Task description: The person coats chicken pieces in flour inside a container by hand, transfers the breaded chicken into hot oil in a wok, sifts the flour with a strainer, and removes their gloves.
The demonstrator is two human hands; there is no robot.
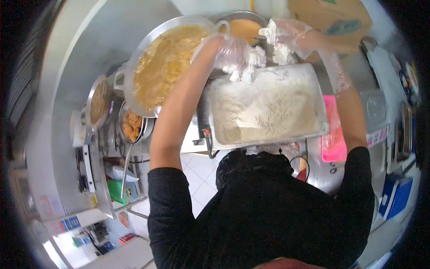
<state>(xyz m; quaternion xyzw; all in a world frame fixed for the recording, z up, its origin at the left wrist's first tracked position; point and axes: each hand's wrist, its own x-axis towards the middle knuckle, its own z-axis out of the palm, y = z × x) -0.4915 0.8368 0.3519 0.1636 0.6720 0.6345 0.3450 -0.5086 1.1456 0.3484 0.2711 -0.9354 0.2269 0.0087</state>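
My left hand point(230, 53), in a clear plastic glove, is closed on white flour-coated pieces point(255, 57) above the back left edge of a metal tray point(326, 125). Pale flour point(268, 105) covers the tray's bottom, rough and clumped in places. Over the tray's back right edge, my gloved right hand point(295, 36) grips more flour-coated pieces point(283, 54). What lies under the coating is hidden. Just left of my left forearm, a large pan point(154, 31) holds bubbling golden oil point(165, 62).
Behind my hands stands a bowl of orange-brown liquid point(239, 29). A strainer with fried pieces point(132, 125) and another pan point(96, 105) are at the left. A pink basket point(331, 134) sits right of the tray, with a cardboard box point(331, 18) at the back.
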